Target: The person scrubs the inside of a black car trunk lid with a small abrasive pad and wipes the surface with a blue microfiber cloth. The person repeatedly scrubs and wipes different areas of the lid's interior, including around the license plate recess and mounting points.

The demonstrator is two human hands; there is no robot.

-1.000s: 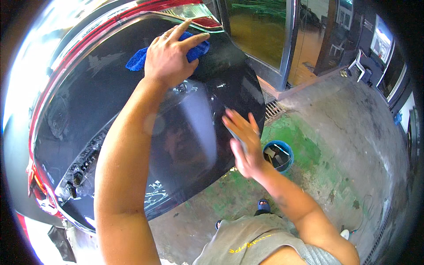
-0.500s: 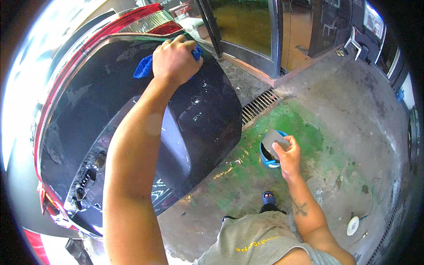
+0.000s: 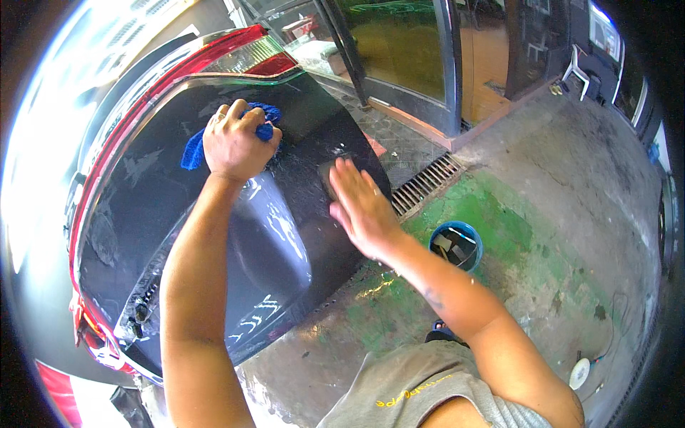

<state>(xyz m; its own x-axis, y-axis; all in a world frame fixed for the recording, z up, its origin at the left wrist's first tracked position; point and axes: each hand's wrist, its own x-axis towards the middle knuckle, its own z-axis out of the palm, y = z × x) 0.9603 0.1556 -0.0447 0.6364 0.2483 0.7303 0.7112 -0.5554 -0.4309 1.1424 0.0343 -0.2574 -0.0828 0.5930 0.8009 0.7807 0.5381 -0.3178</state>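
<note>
My left hand (image 3: pixel 237 143) is closed around a bunched blue cloth (image 3: pixel 194 148), whose ends stick out on both sides of my fingers. It rests on the upper part of a dark car panel (image 3: pixel 143 192), below the red and clear tail light (image 3: pixel 246 57). Farther right on the same panel, my right hand (image 3: pixel 360 200) lies with fingers extended, pressing a piece of grey sandpaper (image 3: pixel 327 178) against the surface. My palm and fingers hide most of the sandpaper. Wet, shiny marks and dull patches show on the panel.
A blue bucket (image 3: pixel 479 239) with liquid and several small pieces in it stands on the green-stained floor to the right. Behind it runs a drain grate (image 3: pixel 428 182). A glass door (image 3: pixel 399 57) is at the back, a white chair (image 3: pixel 575 71) at far right.
My right hand has moved from above the bucket up and left onto the panel with the sandpaper. My left hand has slid left and down with the cloth.
</note>
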